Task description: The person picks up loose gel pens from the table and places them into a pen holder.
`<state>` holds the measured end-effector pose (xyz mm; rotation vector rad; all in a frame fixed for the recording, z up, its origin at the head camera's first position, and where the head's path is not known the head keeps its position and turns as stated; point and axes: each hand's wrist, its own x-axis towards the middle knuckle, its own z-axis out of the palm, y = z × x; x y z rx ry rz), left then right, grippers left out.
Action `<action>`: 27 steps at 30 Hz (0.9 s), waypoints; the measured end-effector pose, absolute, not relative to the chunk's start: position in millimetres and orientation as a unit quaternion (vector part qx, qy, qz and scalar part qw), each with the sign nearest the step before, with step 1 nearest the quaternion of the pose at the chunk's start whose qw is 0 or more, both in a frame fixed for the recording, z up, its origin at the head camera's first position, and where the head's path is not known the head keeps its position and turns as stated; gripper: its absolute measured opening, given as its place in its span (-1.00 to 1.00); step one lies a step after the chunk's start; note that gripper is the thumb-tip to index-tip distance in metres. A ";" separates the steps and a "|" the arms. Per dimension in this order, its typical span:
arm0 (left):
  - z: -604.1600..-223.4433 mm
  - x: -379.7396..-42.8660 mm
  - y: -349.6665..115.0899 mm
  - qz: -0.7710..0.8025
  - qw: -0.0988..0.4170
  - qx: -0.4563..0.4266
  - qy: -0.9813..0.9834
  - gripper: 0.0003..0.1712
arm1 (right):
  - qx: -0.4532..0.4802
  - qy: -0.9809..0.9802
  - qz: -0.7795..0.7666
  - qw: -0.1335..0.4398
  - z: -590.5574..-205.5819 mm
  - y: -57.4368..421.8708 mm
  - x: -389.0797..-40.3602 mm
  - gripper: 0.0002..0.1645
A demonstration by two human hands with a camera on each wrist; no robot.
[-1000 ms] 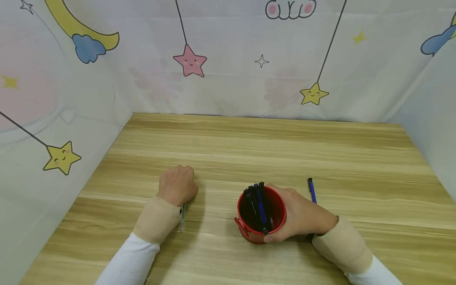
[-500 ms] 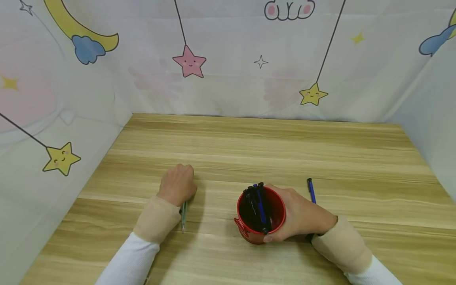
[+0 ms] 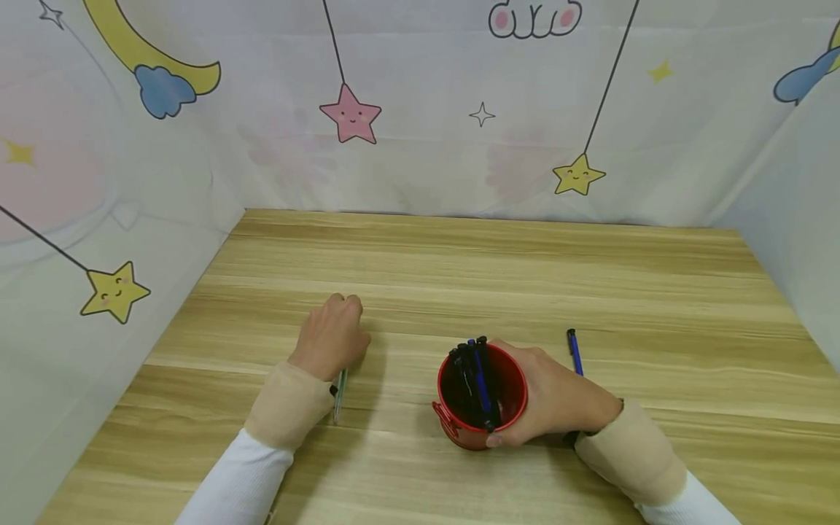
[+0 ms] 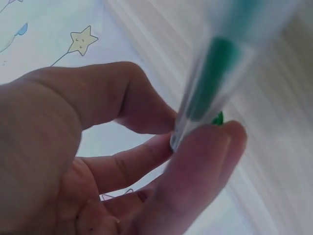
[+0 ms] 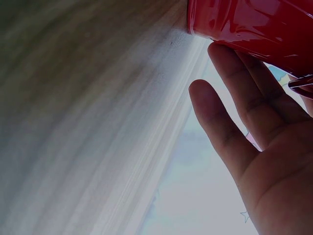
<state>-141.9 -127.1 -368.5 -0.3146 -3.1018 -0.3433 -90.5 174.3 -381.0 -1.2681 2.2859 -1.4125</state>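
My left hand point(image 3: 331, 335) pinches a clear pen point(image 3: 340, 394) with green ink between thumb and fingertips. In the head view the pen's near end sticks out below the hand, while its other end is hidden under the fingers. Close up in the left wrist view, the green pen point(image 4: 210, 78) slants past the fingertips. A small red bucket point(image 3: 464, 437) stands upright on the table to the right, with several black and blue pens point(image 3: 482, 386) leaning inside. My right hand point(image 3: 551, 394) grips this bucket from its right side. Fingers lie along the red wall point(image 5: 249, 24) in the right wrist view.
A blue pen point(image 3: 575, 351) with a black end lies on the wooden table point(image 3: 420, 277) behind my right hand, which partly covers it. White cloth point(image 3: 420, 168) printed with stars and a moon encloses the back and sides.
My left hand has moved slightly forward and to the right, its fingers lifting a little, and the green pen has tilted with it. The right hand and the bucket stay put.
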 end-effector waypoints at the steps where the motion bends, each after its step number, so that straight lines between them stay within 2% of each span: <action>1: -368.2 -141.7 -126.7 -0.114 0.007 -0.100 -0.988 -0.87 | -0.425 0.768 -0.472 0.085 -385.4 175.1 -91.9 -0.04; 5: -366.0 -140.6 -125.3 -0.136 0.024 -0.105 -0.985 -0.66 | -0.423 0.767 -0.473 0.090 -390.5 176.0 -93.6 -0.03; 7: -364.3 -140.1 -124.6 -0.147 0.032 -0.109 -0.983 -0.63 | -0.425 0.766 -0.474 0.089 -388.9 175.6 -92.9 -0.03; 17: -359.7 -138.3 -121.6 -0.202 0.087 -0.123 -0.968 -0.62 | -0.428 0.760 -0.481 0.089 -355.5 168.7 -82.6 -0.12; 27: -356.3 -138.9 -118.6 -0.221 0.133 -0.131 -0.957 -0.65 | -0.429 0.757 -0.484 0.089 -351.3 168.1 -81.4 -0.12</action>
